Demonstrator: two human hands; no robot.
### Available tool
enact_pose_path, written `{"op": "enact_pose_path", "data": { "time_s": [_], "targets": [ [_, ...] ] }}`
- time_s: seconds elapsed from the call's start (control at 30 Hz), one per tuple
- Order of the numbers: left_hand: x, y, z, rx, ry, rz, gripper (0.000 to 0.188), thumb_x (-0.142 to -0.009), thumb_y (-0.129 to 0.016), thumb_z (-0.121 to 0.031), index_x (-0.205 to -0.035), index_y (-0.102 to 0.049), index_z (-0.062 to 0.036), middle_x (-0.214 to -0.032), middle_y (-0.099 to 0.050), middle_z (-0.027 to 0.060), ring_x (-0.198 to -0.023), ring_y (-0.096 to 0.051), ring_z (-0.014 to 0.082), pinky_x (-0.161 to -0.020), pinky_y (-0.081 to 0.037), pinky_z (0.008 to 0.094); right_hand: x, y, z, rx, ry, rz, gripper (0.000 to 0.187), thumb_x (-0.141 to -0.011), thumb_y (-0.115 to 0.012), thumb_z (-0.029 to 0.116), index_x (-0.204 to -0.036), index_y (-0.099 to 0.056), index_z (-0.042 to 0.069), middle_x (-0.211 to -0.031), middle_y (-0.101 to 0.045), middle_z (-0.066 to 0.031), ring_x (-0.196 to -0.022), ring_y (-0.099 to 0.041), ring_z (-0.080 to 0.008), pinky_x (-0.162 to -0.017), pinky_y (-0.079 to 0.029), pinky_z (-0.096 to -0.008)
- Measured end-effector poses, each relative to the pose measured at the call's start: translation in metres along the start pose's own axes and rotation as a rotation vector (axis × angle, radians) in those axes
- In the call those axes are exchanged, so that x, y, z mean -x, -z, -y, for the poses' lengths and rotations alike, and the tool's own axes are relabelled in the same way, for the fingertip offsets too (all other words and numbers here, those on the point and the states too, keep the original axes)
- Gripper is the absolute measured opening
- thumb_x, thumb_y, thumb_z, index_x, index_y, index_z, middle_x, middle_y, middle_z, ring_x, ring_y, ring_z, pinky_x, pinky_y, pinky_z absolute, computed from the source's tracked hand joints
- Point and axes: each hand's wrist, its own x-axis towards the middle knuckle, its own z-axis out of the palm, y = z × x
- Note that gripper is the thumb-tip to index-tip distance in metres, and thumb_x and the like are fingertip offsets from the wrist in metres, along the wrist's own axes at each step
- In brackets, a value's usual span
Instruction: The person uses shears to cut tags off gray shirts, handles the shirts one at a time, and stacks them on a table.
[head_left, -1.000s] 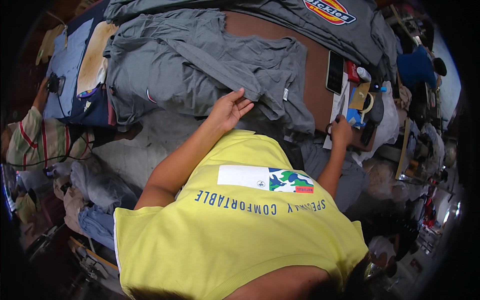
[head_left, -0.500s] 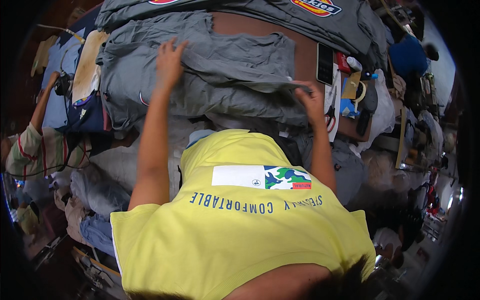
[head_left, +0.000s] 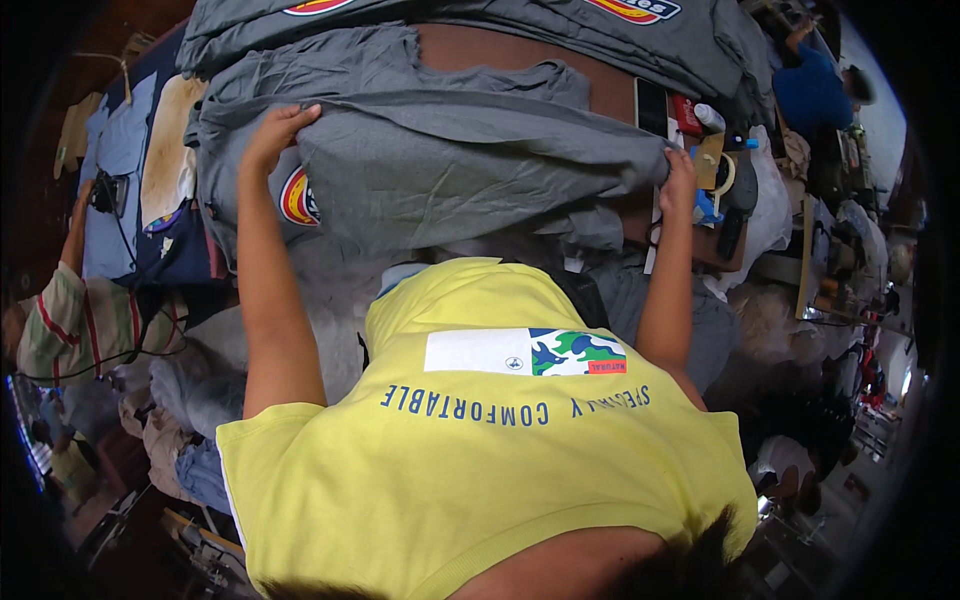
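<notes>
Left hand [head_left: 274,142] and right hand [head_left: 678,182] pinching gray garment [head_left: 450,165], white bottle [head_left: 709,118] nearby, contents unclear

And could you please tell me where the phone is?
In the head view, the phone lies right of centre on the brown table, between the red box and grey cloth.

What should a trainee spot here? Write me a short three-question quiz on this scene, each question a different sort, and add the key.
1. What do the left hand and right hand both hold?
2. True or false: the black rectangular phone lies to the left of the small white cylindrical bottle.
3. Which hand is nearer the cream ring-shaped roll of tape: (a) left or (b) right?

Key:
1. The wrinkled grey cloth garment, stretched between them.
2. True.
3. b.
</notes>
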Motion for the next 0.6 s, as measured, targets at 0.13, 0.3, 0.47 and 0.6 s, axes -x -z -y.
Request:
{"op": "enact_pose_path", "data": {
  "time_s": [0.13,0.3,0.47,0.6],
  "targets": [
    [-0.004,-0.017,0.017,-0.469,-0.078,-0.492,0.02,-0.081,-0.061,-0.024,-0.083,-0.061,-0.0044,-0.071,-0.058,0.0069,-0.067,-0.055,0.0194,-0.066,-0.042,0.0308,0.032,-0.056,-0.01,0.599,0.666,-0.083,0.022,-0.077,-0.054,0.0,-0.098,-0.057,0.002,-0.092,-0.058,-0.0099,-0.083,-0.057,-0.0178,-0.075,-0.045,-0.028],
    [0.029,-0.095,-0.011,-0.473,-0.766,-0.648,0.012,-0.077,-0.058,-0.004,-0.089,-0.059,-0.0039,-0.087,-0.06,0.0113,-0.084,-0.057,0.0271,-0.074,-0.045,0.0348,0.101,-0.122,-0.012,0.865,0.726,0.737,0.017,-0.079,-0.054,0.006,-0.096,-0.06,0.005,-0.1,-0.06,-0.0106,-0.088,-0.058,-0.0277,-0.08,-0.044,-0.0355],
    [0.043,-0.14,0.0,-0.803,-0.748,-0.349,0.027,-0.08,-0.056,-0.013,-0.106,-0.058,-0.0128,-0.124,-0.048,0.0067,-0.119,-0.04,0.0258,-0.1,-0.029,0.0449,0.088,-0.142,-0.045,1.206,0.852,0.767,0.032,-0.083,-0.056,0.026,-0.112,-0.056,0.014,-0.122,-0.05,-0.0091,-0.116,-0.043,-0.0291,-0.096,-0.032,-0.0436],
    [0.036,-0.14,-0.005,-0.922,-0.596,-0.315,0.045,-0.082,-0.055,-0.029,-0.126,-0.046,-0.0217,-0.14,-0.032,0.0036,-0.13,-0.027,0.0253,-0.104,-0.018,0.052,0.055,-0.136,-0.057,1.411,0.758,0.509,0.048,-0.085,-0.051,0.042,-0.129,-0.043,0.024,-0.139,-0.034,-0.0062,-0.129,-0.028,-0.03,-0.103,-0.022,-0.0477]
  ]
}}
